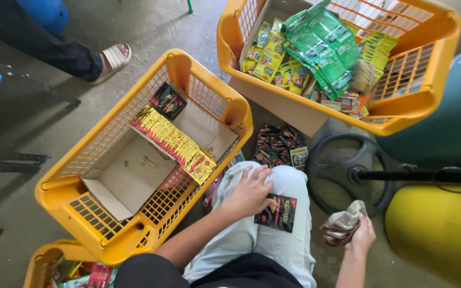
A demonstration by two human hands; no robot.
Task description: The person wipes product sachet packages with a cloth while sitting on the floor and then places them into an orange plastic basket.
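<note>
My left hand (249, 193) rests flat on my knee and pins a small black and red sachet (278, 213) against my light trousers. My right hand (359, 236) hangs beside my leg and grips a crumpled beige rag (341, 224). In front of my knee stands a yellow plastic basket (76, 176) lined with a cardboard tray, holding a strip of gold and red sachets (173, 143) and one black sachet (167, 101). A pile of dark sachets (277, 144) lies on the floor between the baskets.
A second yellow basket (422, 96) at the upper right holds green, yellow and red sachet strips. A black wheel-shaped stand base (348, 173) sits right of my knee, beside a yellow drum (438, 234). Another person's sandalled foot (112, 60) is at the upper left. A third basket (44, 264) shows at the bottom left.
</note>
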